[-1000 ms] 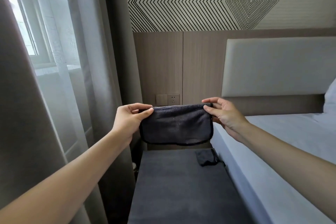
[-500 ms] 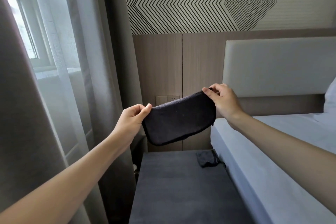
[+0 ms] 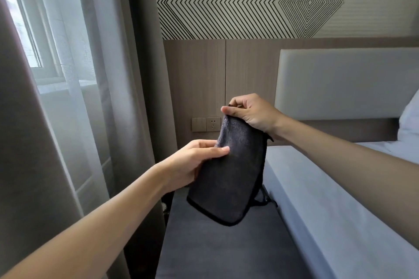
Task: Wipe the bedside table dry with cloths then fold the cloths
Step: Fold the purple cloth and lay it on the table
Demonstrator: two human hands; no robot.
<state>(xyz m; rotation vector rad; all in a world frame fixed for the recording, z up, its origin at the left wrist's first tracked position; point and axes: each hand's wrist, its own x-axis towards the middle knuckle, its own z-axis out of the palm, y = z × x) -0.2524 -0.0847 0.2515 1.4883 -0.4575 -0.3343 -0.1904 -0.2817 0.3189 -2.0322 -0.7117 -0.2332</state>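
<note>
Cloth (image 3: 233, 176), dark, doubled over. Hangs lengthwise in the air above bedside table (image 3: 215, 247). Pinched at top corner by right hand (image 3: 251, 113), clasped at side edge between thumb and fingers of left hand (image 3: 192, 163), probably to line up another fold. Underneath, grey tabletop; second cloth (image 3: 264, 198) partly hidden behind. Bed (image 3: 328, 188) close at right, curtain (image 3: 136, 75) at left, wall socket (image 3: 213, 124) behind.
</note>
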